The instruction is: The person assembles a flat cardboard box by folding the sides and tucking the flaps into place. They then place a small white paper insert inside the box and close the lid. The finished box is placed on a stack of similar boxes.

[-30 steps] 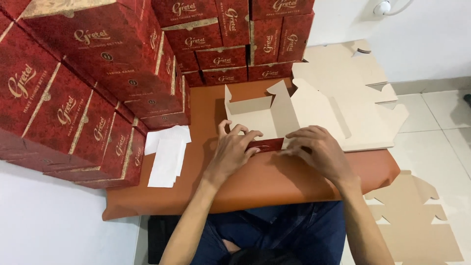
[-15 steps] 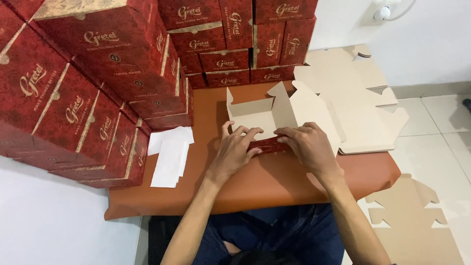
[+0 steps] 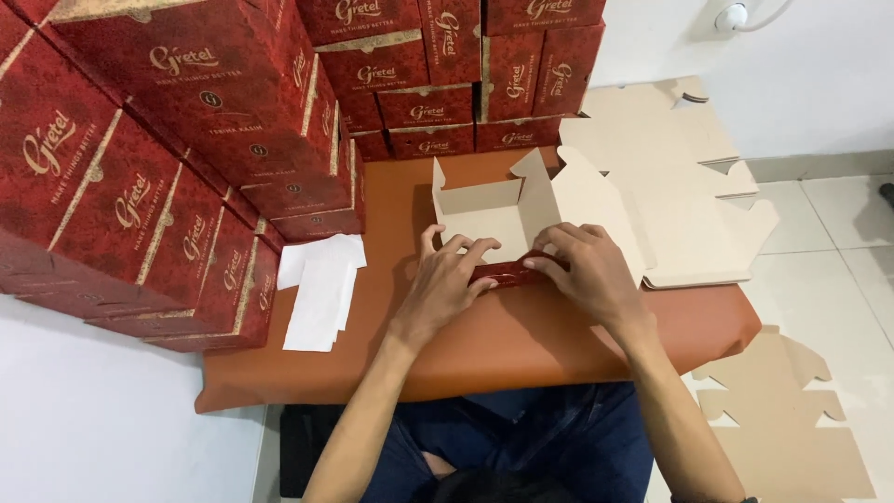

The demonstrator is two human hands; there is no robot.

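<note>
Left hand (image 3: 445,287): fingers curled over the near wall of the half-folded box, fingertips resting on its red outer face; grip clenched on the box edge.
Right hand (image 3: 587,270): just beside the left hand, fingers bent and pressing the same red wall from the other end; grip likewise grasping the box.
Half-folded box (image 3: 484,219): lies directly under and just beyond both hands on the surface; plain tan inside, side walls standing, near wall red and held between the two hands.
Flat blanks (image 3: 670,186): pile of unfolded tan cardboard cut-outs beyond and to the right of the right hand, touching the half-folded box and overhanging the far right edge of the surface.
Surface (image 3: 521,345): orange-brown, carries the hands, the box and the blanks.
White paper sheets (image 3: 321,284): small overlapping stack to the left of the left hand, near but apart from it.
Finished red boxes (image 3: 186,168): stacked in tall rows to the left of and beyond the left hand, with gold pattern and trim.
Floor blank (image 3: 792,419): another flat tan cut-out on the tiled floor, below and to the right of the right forearm.
</note>
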